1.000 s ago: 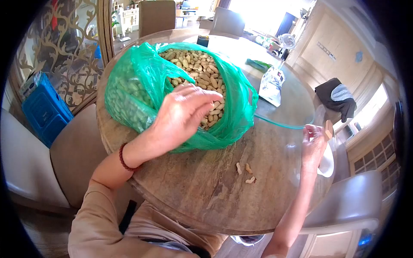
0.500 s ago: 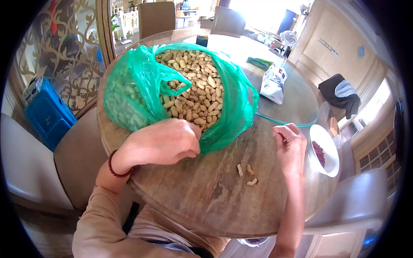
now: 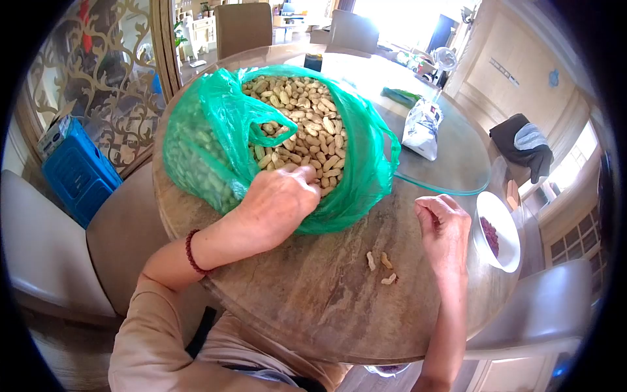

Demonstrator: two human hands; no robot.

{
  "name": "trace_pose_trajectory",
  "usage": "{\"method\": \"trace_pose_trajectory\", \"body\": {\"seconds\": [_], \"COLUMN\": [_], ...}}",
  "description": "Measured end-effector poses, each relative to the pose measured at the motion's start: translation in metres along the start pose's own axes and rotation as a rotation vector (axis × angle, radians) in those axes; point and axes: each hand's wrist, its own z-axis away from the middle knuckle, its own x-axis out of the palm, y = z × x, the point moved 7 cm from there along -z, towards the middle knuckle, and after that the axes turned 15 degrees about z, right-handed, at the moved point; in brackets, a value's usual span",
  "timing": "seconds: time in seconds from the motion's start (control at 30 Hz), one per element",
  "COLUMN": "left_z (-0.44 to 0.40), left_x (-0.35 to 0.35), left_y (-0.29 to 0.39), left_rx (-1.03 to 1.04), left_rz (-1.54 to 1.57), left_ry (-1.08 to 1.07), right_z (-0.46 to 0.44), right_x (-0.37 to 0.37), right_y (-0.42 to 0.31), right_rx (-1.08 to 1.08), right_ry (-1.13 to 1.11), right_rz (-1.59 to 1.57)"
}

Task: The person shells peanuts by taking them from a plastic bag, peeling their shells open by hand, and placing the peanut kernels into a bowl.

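Observation:
A green plastic bag (image 3: 366,170) full of unshelled peanuts (image 3: 313,130) lies open on the round table (image 3: 313,307). At the near edge of the peanuts is my left hand (image 3: 277,202), its fingers bent down among them; what the fingertips hold is hidden. My right hand (image 3: 445,228) hovers over the table's right part, thumb and fingers pinched together, and anything between them is too small to make out. Beside it stands a white bowl (image 3: 506,258) with reddish kernels (image 3: 490,236). A few peanut shells (image 3: 386,261) lie between my hands.
A white packet (image 3: 422,130) and a green packet (image 3: 400,97) rest on the glass top (image 3: 460,153). A small dark container (image 3: 313,62) stands behind the bag. Chairs (image 3: 244,30) surround the table, and a blue box (image 3: 80,171) is at the left.
My right hand has come left from the white bowl, uncovering its kernels. My left hand moved down to the bag's near edge, then back up to the peanuts.

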Motion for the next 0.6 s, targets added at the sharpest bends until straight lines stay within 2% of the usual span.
{"method": "trace_pose_trajectory", "body": {"seconds": [0.1, 0.3, 0.37, 0.5, 0.6], "left_z": [0.002, 0.000, -0.001, -0.001, 0.002], "left_x": [-0.002, -0.016, -0.027, -0.022, -0.005], "left_y": [-0.005, -0.004, 0.000, 0.014, 0.034], "left_rx": [-0.074, 0.037, 0.072, 0.156, 0.250], "left_rz": [-0.044, 0.048, 0.140, 0.211, 0.318], "left_ry": [0.041, 0.187, 0.294, 0.341, 0.271], "right_z": [0.000, 0.000, 0.000, 0.001, 0.007], "right_x": [-0.002, -0.008, -0.011, -0.016, -0.004], "right_y": [0.001, 0.001, 0.000, -0.011, -0.034], "right_rx": [-0.003, 0.010, 0.017, -0.036, -0.015], "right_ry": [0.017, 0.041, 0.058, 0.085, -0.130], "right_rz": [-0.007, -0.027, -0.014, -0.011, -0.364]}}
